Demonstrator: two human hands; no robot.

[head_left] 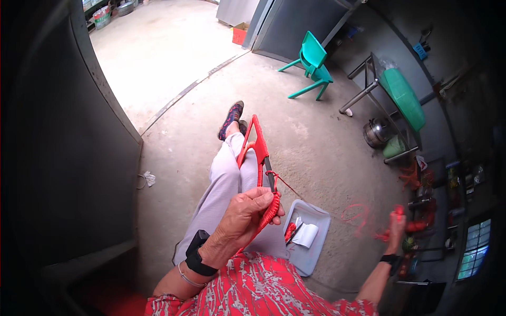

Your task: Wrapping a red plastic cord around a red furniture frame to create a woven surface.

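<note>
My left hand (240,213) is closed over my lap, pinching a long frame wrapped in red cord (260,150). A bare black strip of it shows just above the fingers, with a small loop of red cord around it. Tight red windings cover the part below and beside my fingertips. Out to the right, my right hand (393,231) is raised and blurred by motion, closed on a bundle of red cord (399,211). Thin loose loops of this cord trail to its left. Part of the frame's lower end is hidden by my left hand.
On the floor by my knees sits a grey plastic tray (318,258) with a white roll (305,235) and red cord. Farther off are a green chair (314,52), a metal-legged table (363,95) with a green cover, and a steel pot (376,132). A dark door (79,158) stands left.
</note>
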